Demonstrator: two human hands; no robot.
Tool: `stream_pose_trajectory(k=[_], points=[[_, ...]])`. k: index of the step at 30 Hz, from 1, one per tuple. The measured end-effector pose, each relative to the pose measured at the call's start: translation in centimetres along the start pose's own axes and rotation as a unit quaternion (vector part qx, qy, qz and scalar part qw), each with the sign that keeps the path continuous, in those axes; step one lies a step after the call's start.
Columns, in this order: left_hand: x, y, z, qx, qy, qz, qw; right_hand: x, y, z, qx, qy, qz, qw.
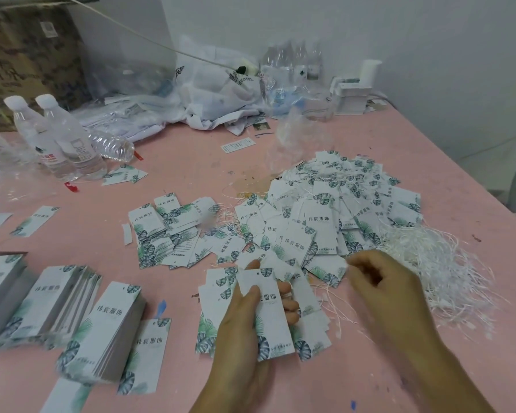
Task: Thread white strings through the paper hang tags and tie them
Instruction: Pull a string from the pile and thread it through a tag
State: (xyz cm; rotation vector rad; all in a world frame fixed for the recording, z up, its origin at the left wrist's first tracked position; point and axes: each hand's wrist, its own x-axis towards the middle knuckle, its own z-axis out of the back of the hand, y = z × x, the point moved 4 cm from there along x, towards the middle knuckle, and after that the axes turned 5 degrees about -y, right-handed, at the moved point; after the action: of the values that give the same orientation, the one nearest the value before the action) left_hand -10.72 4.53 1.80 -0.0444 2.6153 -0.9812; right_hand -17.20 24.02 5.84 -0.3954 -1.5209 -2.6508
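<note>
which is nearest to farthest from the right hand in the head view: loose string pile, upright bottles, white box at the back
From the right hand:
1. loose string pile, just beside it to the right.
2. white box, far back against the wall.
3. upright bottles, across the table at far left.

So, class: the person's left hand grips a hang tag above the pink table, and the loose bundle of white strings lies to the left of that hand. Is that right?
Not quite. The left hand does grip a hang tag above the pink table, but the head view shows the white strings lying to its right, beyond the right hand.
</note>
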Motion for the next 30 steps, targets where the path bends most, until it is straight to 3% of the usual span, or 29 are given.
stream_pose_trajectory(k=[3, 5, 15, 26, 30], points=[[-0.1, -0.1, -0.5, -0.036, 0.029, -0.015, 0.999, 1.3, -2.9, 1.3, -0.142, 0.076, -0.088, 0.983], [0.1, 0.0, -0.5, -0.035, 0.029, -0.015, 0.999, 0.9, -2.8, 0.6, -0.153, 0.118, -0.098, 0.976], [0.1, 0.4, -0.2, 0.01, 0.003, -0.015, 1.0, -0.8, -0.6, -3.6, -0.175, 0.211, 0.067, 0.959], [-0.8, 0.4, -1.3, 0.054, 0.047, -0.004, 0.997, 0.7, -2.9, -0.2, -0.208, 0.224, -0.01, 0.952], [-1.1, 1.1, -1.6, 0.108, 0.068, 0.018, 0.992, 0.3, -1.9, -1.3, -0.207, 0.237, 0.03, 0.949]])
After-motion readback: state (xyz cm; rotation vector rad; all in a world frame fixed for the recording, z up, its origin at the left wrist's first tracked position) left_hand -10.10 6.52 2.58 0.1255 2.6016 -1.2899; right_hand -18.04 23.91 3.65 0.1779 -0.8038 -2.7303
